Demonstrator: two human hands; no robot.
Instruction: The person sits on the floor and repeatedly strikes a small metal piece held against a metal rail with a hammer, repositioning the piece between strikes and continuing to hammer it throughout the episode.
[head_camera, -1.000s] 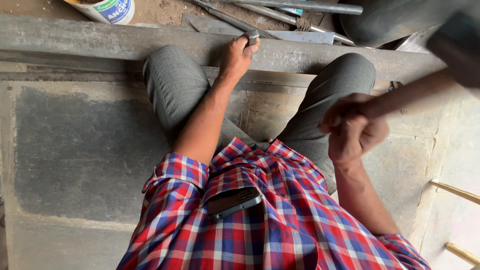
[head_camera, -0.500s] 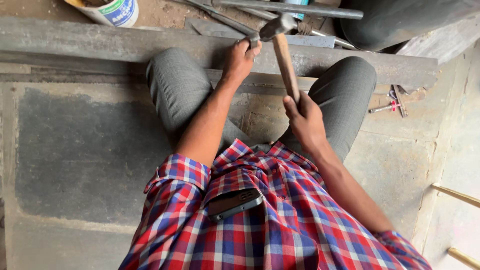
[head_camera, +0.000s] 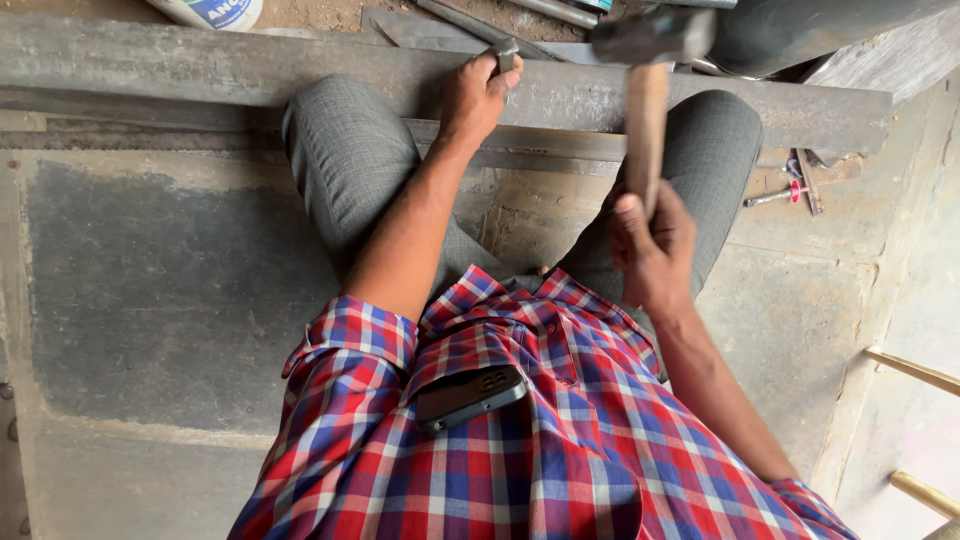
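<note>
Left hand: left hand (head_camera: 478, 95), upper middle of the frame, pinches a short metal punch (head_camera: 507, 53) between thumb and fingertips, holding it against the long steel bar (head_camera: 200, 70) so its top faces the hammer.
Right hand: right hand (head_camera: 650, 240), right of centre, is closed around the low end of a wooden handle, which gives a long swing.
Hammer: hammer (head_camera: 650, 40) has a blurred head at the top edge, just right of the punch, apart from it.
Bar: spans the upper frame across both knees, which brace it.
Pocket: dark phone (head_camera: 470, 395) sits in the plaid shirt pocket, lower centre.
Floor: small red-handled tool (head_camera: 775, 195) lies at the right; white tub (head_camera: 210, 12) is at the upper left.
</note>
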